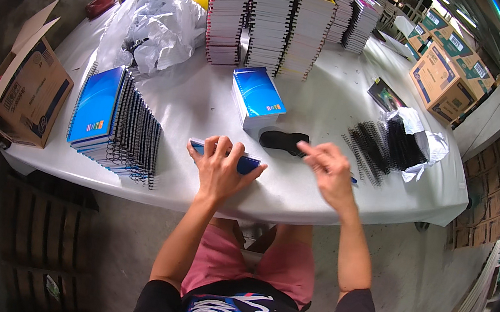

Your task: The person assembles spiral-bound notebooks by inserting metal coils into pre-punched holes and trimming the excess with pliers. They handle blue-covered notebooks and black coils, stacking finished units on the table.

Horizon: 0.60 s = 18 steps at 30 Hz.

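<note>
Left hand (221,166) lies flat, fingers spread, pressing down on a blue-covered notebook (246,164) at the near edge of the white surface (295,193). Right hand (330,171) hovers just right of that notebook, fingers loosely curled and grasping nothing; a small blue item shows beneath it, too hidden to identify. A black oblong tool (283,141) rests on the surface just beyond the two hands. Behind it stands a short stack of blue-covered pads (257,98). At the left, a row of spiral-bound blue notebooks (116,123) leans near the front edge. Loose black spiral coils (377,146) lie at the right, partly inside a white plastic bag (423,144). Tall stacks of bound notebooks (270,23) occupy the far side, with a crumpled white bag (150,26) to their left.
</note>
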Available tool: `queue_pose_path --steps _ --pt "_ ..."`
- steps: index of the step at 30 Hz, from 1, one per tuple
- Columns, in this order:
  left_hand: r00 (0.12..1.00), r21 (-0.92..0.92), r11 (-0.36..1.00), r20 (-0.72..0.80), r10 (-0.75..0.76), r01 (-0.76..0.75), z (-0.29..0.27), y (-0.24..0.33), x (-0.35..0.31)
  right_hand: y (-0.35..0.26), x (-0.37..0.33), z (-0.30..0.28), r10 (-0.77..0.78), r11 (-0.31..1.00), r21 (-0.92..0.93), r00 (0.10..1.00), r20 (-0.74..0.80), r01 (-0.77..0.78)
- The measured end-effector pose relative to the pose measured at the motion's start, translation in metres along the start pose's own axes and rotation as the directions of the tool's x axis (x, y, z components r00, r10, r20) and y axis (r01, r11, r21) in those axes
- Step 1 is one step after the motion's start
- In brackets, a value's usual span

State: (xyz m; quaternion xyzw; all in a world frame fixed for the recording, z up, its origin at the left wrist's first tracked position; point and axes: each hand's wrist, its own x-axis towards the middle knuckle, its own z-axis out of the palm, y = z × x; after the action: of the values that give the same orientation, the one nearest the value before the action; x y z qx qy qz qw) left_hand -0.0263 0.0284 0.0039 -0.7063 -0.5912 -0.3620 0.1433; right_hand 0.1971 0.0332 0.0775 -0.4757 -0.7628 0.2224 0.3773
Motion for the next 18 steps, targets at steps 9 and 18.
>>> queue_pose_path --steps 9,18 --pt "0.993 -0.035 0.998 -0.098 -0.062 0.059 -0.003 0.015 -0.009 -0.005 -0.005 0.051 0.039 0.983 0.181 0.996 -0.078 -0.024" --pt "0.993 0.016 0.993 0.0 -0.119 0.119 -0.006 0.021 -0.003 0.002 -0.004 0.05 0.161 0.863 0.435 0.955 0.249 -0.259"
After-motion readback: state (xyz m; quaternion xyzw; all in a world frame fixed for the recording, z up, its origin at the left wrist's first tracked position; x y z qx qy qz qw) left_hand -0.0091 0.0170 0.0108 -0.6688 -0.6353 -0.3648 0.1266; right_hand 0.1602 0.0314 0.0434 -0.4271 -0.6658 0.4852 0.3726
